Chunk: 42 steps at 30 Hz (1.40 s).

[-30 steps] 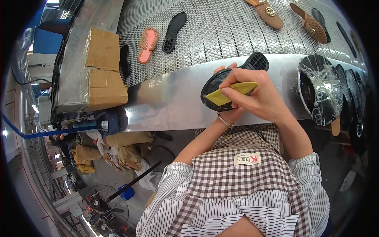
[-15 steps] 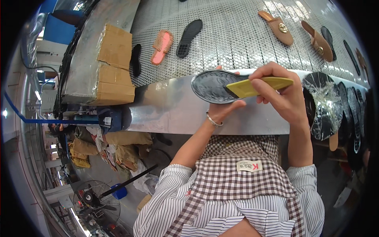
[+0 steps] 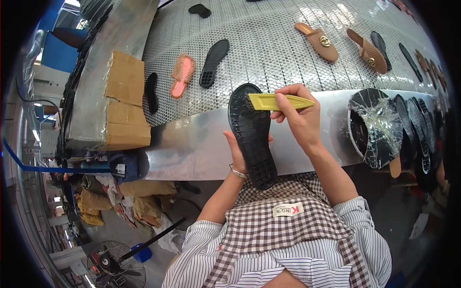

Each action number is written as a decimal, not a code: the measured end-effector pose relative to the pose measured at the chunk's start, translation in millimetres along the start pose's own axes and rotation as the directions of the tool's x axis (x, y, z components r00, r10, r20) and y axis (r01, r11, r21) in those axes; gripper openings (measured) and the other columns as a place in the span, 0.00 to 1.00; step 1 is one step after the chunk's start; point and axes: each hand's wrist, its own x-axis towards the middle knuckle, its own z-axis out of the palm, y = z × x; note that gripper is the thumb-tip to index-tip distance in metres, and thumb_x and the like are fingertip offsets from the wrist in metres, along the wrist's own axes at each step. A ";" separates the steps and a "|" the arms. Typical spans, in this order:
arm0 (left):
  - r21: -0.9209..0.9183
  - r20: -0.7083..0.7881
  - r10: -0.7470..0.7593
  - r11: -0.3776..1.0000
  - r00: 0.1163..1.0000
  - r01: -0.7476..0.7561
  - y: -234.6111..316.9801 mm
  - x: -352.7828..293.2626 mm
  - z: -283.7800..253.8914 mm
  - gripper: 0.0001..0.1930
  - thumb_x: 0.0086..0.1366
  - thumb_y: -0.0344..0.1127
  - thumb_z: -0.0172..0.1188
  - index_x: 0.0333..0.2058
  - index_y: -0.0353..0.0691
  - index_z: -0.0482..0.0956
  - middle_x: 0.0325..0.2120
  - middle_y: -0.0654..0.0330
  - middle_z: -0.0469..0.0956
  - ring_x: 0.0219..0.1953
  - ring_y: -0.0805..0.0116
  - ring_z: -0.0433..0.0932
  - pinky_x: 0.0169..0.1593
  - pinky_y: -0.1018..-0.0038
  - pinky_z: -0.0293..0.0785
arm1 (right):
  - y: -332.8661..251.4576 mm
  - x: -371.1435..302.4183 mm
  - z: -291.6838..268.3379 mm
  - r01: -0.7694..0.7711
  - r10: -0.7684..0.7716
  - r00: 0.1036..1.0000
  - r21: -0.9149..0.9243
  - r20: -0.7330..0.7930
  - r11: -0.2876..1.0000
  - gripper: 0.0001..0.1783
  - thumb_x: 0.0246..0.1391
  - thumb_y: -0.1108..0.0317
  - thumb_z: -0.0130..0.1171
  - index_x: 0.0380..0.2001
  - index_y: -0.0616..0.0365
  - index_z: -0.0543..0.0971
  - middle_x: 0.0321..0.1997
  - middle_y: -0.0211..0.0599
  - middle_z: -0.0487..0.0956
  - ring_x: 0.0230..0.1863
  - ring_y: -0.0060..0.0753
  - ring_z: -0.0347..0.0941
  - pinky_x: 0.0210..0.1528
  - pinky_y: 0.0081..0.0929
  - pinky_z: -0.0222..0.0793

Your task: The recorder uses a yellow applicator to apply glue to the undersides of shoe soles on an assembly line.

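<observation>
My left hand supports a black shoe sole from below, its thumb along the left edge and most fingers hidden underneath. The sole runs lengthwise, with its broad toe end away from me and its heel near my apron. Glossy wet-looking patches cover the toe part. A flat yellow-green brush is pinched in my right hand. It lies across the toe end, its working tip at the sole's surface; the bristles are hard to make out.
A metal ledge borders a honeycomb-patterned conveyor bearing a pink-lined sandal, tan mules and black soles. At left stands a cardboard box. A round black container crusted with clear strands sits beside several black soles at right.
The sole has turned from lying crosswise to lengthwise, heel toward me. The brush has gone from the sole's middle to its toe end. The conveyor items appear shifted left in view.
</observation>
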 end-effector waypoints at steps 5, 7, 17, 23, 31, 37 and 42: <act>0.036 -0.002 -0.063 0.997 0.998 0.063 -4.8 -4.6 8.7 0.57 0.53 0.84 0.21 0.53 0.34 0.69 0.34 0.54 0.78 0.33 0.72 0.77 0.33 0.78 0.76 | 8.4 2.1 -2.8 -0.042 0.042 0.999 -0.011 0.019 0.999 0.08 0.60 0.70 0.57 0.37 0.65 0.75 0.29 0.38 0.80 0.23 0.20 0.77 0.23 0.13 0.71; 0.025 0.004 -0.069 0.997 0.998 0.069 -6.7 -6.0 7.2 0.57 0.53 0.84 0.21 0.53 0.34 0.70 0.34 0.54 0.78 0.33 0.71 0.77 0.33 0.78 0.76 | 9.8 2.9 -4.4 -0.060 0.060 0.998 -0.018 0.020 0.998 0.08 0.61 0.70 0.57 0.38 0.65 0.75 0.30 0.38 0.80 0.23 0.20 0.77 0.23 0.13 0.71; -0.104 -0.074 -0.153 0.984 0.985 0.145 6.9 3.2 -3.0 0.54 0.55 0.83 0.22 0.46 0.34 0.74 0.32 0.53 0.80 0.30 0.67 0.79 0.34 0.73 0.79 | 1.2 -11.7 -10.8 0.519 -0.333 0.822 -0.364 0.462 0.774 0.03 0.53 0.75 0.61 0.33 0.62 0.79 0.30 0.38 0.80 0.28 0.29 0.79 0.29 0.22 0.73; -0.302 -0.023 -0.119 0.947 0.993 0.107 21.1 6.6 -19.7 0.47 0.62 0.78 0.26 0.44 0.36 0.76 0.31 0.52 0.80 0.27 0.65 0.81 0.33 0.73 0.80 | -12.1 -31.6 4.4 0.494 -0.122 0.685 -0.333 0.719 0.803 0.04 0.53 0.76 0.62 0.33 0.61 0.80 0.31 0.39 0.80 0.31 0.29 0.79 0.30 0.24 0.72; -0.261 -0.115 0.025 0.964 0.993 -0.055 18.1 -4.3 -22.6 0.38 0.68 0.70 0.30 0.44 0.40 0.76 0.33 0.59 0.81 0.25 0.76 0.78 0.26 0.81 0.75 | 4.2 -12.0 8.3 0.223 0.000 0.894 -0.445 0.449 0.867 0.05 0.58 0.76 0.58 0.37 0.65 0.79 0.34 0.33 0.78 0.26 0.17 0.70 0.26 0.14 0.66; -0.392 -0.114 0.404 0.821 0.908 -0.415 121.1 -117.7 -72.9 0.51 0.58 0.79 0.37 0.52 0.29 0.68 0.39 0.40 0.76 0.34 0.52 0.79 0.40 0.61 0.80 | 3.6 -38.2 -10.6 0.324 -0.231 0.923 -0.297 0.306 0.898 0.05 0.60 0.75 0.57 0.39 0.64 0.77 0.39 0.39 0.78 0.23 0.17 0.68 0.25 0.13 0.64; -0.029 -0.515 0.609 0.691 0.603 -0.723 148.0 -249.0 -127.1 0.43 0.65 0.71 0.37 0.53 0.29 0.68 0.45 0.50 0.72 0.40 0.59 0.72 0.46 0.63 0.71 | 8.4 -39.8 -20.0 0.215 -0.119 0.962 -0.415 0.245 0.884 0.06 0.60 0.71 0.58 0.38 0.63 0.78 0.37 0.38 0.78 0.23 0.17 0.68 0.25 0.13 0.63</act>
